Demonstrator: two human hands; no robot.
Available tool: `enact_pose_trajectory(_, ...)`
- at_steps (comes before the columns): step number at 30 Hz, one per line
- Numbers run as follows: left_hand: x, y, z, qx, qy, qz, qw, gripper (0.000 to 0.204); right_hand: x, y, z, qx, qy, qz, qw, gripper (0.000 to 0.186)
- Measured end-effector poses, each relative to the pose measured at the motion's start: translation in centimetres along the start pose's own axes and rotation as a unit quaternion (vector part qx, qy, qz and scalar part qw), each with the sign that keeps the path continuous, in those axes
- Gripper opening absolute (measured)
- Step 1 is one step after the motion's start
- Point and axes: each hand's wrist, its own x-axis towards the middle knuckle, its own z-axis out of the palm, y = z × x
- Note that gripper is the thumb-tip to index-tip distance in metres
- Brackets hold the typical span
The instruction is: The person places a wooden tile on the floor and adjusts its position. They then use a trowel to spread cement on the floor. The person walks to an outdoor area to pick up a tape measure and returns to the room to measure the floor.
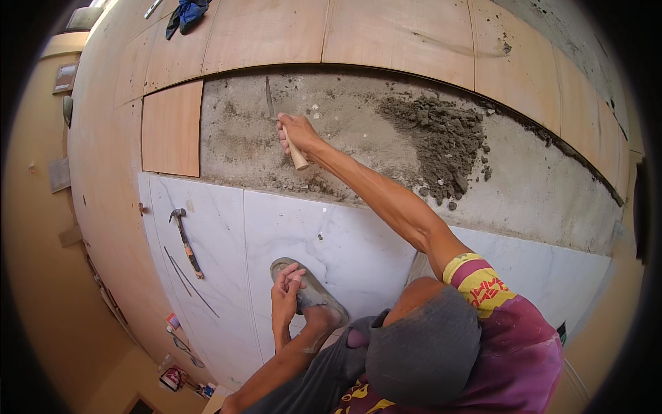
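Note:
My right hand (296, 135) grips a trowel (269, 96) by its light wooden handle, its narrow blade pointing away over the rough concrete strip (234, 131). Grey mortar crumbs lie in a loose heap (448, 145) right of it. My left hand (286, 293) is lower, over my grey sandalled foot (321, 303), its fingers loosely bent and apart, holding nothing that I can see. That foot rests on white marbled tiles (365, 248). A wood-coloured tile (171, 127) lies at the strip's left end.
A claw hammer (186, 245) and thin rods (193, 283) lie on the white tiles at left. Wood-coloured tiles (386, 34) border the strip's far side, with a blue and black cloth (186, 14) on them. Small items (172, 376) are by the lower-left wall.

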Motion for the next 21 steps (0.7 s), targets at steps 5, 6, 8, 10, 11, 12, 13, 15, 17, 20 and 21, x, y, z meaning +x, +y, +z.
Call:
enact_pose_trajectory(5,-1.4,-0.3,-1.5,0.041,0.048,-0.009,0.998,0.042,-6.9,-0.5,-6.8,0.024,0.082,-0.033,0.996,0.035)
enact_pose_trajectory(6,-1.7,-0.6,-1.8,0.029,0.058,0.003,0.998,0.042,-9.5,-1.3,-8.6,0.030,0.104,-0.030,0.994,0.035)
enact_pose_trajectory(8,-1.5,-0.2,-1.3,0.021,0.046,-0.010,0.999,0.041,-14.2,-2.3,-14.2,0.042,0.169,-0.054,0.983,0.035)
enact_pose_trajectory(10,-1.1,0.5,-0.9,0.024,0.042,-0.014,0.999,0.040,-18.3,-3.4,-18.6,0.066,0.219,-0.073,0.971,0.035)
enact_pose_trajectory(11,-1.0,0.5,-1.0,0.038,0.038,-0.015,0.998,0.040,-20.1,-3.7,-20.3,0.057,0.245,-0.081,0.964,0.035)
enact_pose_trajectory(12,-0.5,0.4,-1.1,0.053,0.026,-0.014,0.998,0.040,-22.2,-4.2,-22.1,0.049,0.265,-0.088,0.959,0.033)
enact_pose_trajectory(13,-0.3,0.4,-1.2,0.067,0.020,-0.013,0.997,0.040,-23.4,-4.4,-23.4,0.058,0.291,-0.104,0.949,0.032)
enact_pose_trajectory(15,-0.1,0.2,-0.9,0.052,0.015,-0.004,0.999,0.040,-25.1,-4.8,-24.6,0.074,0.339,-0.132,0.929,0.030)
enact_pose_trajectory(17,0.1,0.2,-0.8,0.048,0.020,0.006,0.999,0.040,-25.4,-5.0,-24.4,0.111,0.327,-0.134,0.929,0.029)
enact_pose_trajectory(20,-0.5,-0.1,-1.0,0.064,0.033,0.005,0.997,0.040,-23.1,-6.1,-19.7,0.092,0.197,-0.071,0.974,0.030)
enact_pose_trajectory(21,-0.5,0.1,-1.2,0.067,0.032,0.005,0.997,0.040,-21.2,-6.0,-18.8,0.087,0.154,-0.048,0.983,0.030)
